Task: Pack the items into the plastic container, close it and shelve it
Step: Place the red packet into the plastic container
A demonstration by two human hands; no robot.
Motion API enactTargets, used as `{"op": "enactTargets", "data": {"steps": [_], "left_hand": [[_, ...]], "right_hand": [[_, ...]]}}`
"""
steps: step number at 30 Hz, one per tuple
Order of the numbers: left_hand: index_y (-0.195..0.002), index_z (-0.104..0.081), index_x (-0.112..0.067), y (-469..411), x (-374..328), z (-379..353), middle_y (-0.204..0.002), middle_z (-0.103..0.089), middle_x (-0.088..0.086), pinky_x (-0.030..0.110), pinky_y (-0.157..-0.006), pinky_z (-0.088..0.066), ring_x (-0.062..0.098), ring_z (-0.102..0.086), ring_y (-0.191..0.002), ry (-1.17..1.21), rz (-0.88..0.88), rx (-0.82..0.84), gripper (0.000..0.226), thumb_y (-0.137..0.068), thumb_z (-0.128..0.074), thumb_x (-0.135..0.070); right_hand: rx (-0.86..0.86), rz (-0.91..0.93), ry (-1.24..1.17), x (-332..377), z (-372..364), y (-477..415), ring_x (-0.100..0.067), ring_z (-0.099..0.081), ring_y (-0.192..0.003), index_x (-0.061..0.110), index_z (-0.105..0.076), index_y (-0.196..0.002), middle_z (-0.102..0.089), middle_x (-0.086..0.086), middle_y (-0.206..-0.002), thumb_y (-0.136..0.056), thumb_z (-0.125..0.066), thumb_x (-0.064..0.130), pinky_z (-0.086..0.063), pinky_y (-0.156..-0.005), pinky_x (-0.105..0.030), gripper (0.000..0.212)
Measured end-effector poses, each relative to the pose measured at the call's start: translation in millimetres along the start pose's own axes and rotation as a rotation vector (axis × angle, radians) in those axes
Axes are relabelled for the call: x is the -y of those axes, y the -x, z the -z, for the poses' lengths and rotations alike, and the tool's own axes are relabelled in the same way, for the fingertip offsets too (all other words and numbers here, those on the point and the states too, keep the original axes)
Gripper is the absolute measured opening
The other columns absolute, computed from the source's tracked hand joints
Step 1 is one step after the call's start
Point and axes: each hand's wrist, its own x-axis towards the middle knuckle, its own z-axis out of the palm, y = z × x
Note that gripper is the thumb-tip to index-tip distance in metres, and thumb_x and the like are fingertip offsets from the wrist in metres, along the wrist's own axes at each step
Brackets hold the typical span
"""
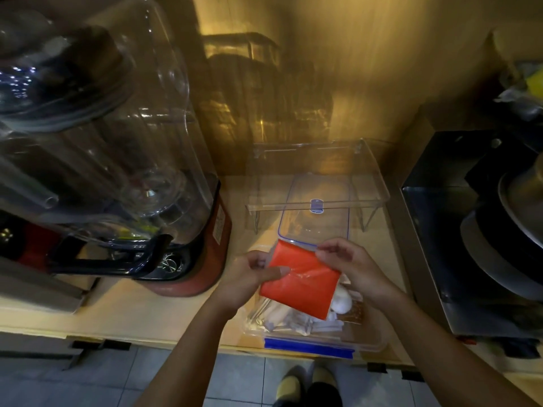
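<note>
An orange-red packet in clear wrap [301, 282] is held over the open plastic container [373, 342] at the shelf's front edge. My left hand [249, 277] pinches the packet's left edge and my right hand [349, 265] grips its top right corner. The container has a blue front clip [308, 346] and holds several white utensils [296, 323], a white round piece [342, 302] and a brown item [354, 312]. Its clear lid with blue rim [316, 207] lies just behind, partly under a clear acrylic riser.
A clear acrylic riser [379, 183] stands behind the container. A red-based blender with a clear cover [123, 160] fills the left. A black appliance with stacked pans [484, 230] stands on the right. Clear containers [258, 83] are stacked at the back. Tiled floor and my shoes [305, 386] show below.
</note>
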Motion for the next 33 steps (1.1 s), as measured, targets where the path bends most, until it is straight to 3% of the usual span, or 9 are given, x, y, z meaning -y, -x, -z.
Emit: {"op": "enactTargets", "data": {"steps": [3,6,8,11,14,18,20,24,33], "left_hand": [[-0.093,-0.065,0.003,4,0,7,-0.086,-0.070,0.015,0.020,-0.058,-0.053,0.012,-0.068,-0.064,0.119,0.041,-0.174,0.026,-0.077,-0.073,-0.016],[-0.095,-0.066,0.003,4,-2,12,-0.083,-0.069,0.012,0.017,-0.053,-0.053,0.011,-0.067,-0.059,0.251,0.082,-0.285,0.031,-0.080,-0.071,-0.024],[-0.095,-0.066,0.003,3,-5,12,-0.084,-0.066,0.016,0.019,-0.056,-0.053,0.016,-0.065,-0.065,0.299,0.094,-0.334,0.033,-0.080,-0.070,-0.026],[-0.086,-0.065,0.000,2,-8,10,-0.080,-0.066,0.016,0.018,-0.055,-0.055,0.013,-0.067,-0.060,0.334,0.114,-0.371,0.028,-0.078,-0.072,-0.026],[-0.091,-0.066,0.001,2,-7,10,-0.076,-0.069,0.010,0.017,-0.051,-0.055,0.009,-0.067,-0.057,0.335,0.133,-0.392,0.029,-0.077,-0.074,-0.023],[-0.095,-0.062,-0.002,5,-2,12,-0.088,-0.068,0.013,0.022,-0.054,-0.055,0.015,-0.066,-0.069,0.327,0.137,-0.426,0.025,-0.078,-0.073,-0.017],[-0.101,-0.060,-0.001,6,0,14,-0.100,-0.067,0.016,0.029,-0.066,-0.055,0.023,-0.066,-0.085,0.289,0.127,-0.450,0.031,-0.077,-0.073,-0.016],[-0.110,-0.057,0.001,8,0,14,-0.104,-0.064,0.018,0.044,-0.086,-0.054,0.033,-0.064,-0.100,0.267,0.083,-0.496,0.039,-0.076,-0.074,-0.009],[-0.098,-0.057,-0.019,5,6,14,-0.106,-0.062,0.008,0.047,-0.090,-0.054,0.026,-0.061,-0.102,0.180,0.037,-0.488,0.032,-0.074,-0.076,-0.011]], "right_hand": [[-0.214,0.016,-0.025,-11,-5,-14,-0.009,-0.061,-0.061,0.013,-0.064,-0.079,-0.062,-0.004,-0.072,-0.089,-0.058,0.013,-0.050,-0.055,-0.019,0.012],[-0.289,0.008,0.203,-34,-6,-25,-0.026,-0.057,-0.072,0.004,-0.061,-0.076,-0.062,-0.022,-0.077,-0.089,-0.051,-0.003,-0.045,-0.069,-0.036,0.018],[-0.103,0.026,0.529,-51,-12,-27,-0.033,-0.060,-0.088,0.001,-0.063,-0.087,-0.065,-0.027,-0.095,-0.089,-0.049,-0.003,-0.045,-0.080,-0.039,0.015],[0.233,0.227,1.191,-70,-26,-33,-0.021,-0.047,-0.128,0.013,-0.059,-0.119,-0.055,-0.006,-0.134,-0.089,-0.048,0.010,-0.037,-0.101,-0.029,0.032],[0.465,0.376,1.440,-76,-46,-43,-0.017,-0.031,-0.139,0.019,-0.039,-0.139,-0.038,-0.001,-0.149,-0.085,-0.046,0.003,-0.023,-0.113,-0.034,0.057],[0.557,0.599,1.654,-77,-60,-55,-0.025,-0.022,-0.144,0.015,-0.027,-0.145,-0.027,-0.006,-0.156,-0.087,-0.048,0.009,-0.013,-0.118,-0.043,0.062],[0.578,0.621,1.755,-74,-66,-59,-0.029,-0.023,-0.143,0.013,-0.028,-0.144,-0.028,-0.009,-0.155,-0.089,-0.043,0.012,-0.011,-0.118,-0.045,0.057],[0.607,0.358,1.865,-63,-76,-68,-0.033,-0.035,-0.134,0.010,-0.037,-0.137,-0.041,-0.012,-0.145,-0.094,-0.039,0.017,-0.023,-0.113,-0.047,0.044],[0.712,0.250,1.666,-52,-42,-59,-0.027,-0.042,-0.129,0.021,-0.049,-0.132,-0.049,-0.010,-0.136,-0.085,-0.055,0.017,-0.028,-0.109,-0.039,0.047]]}}
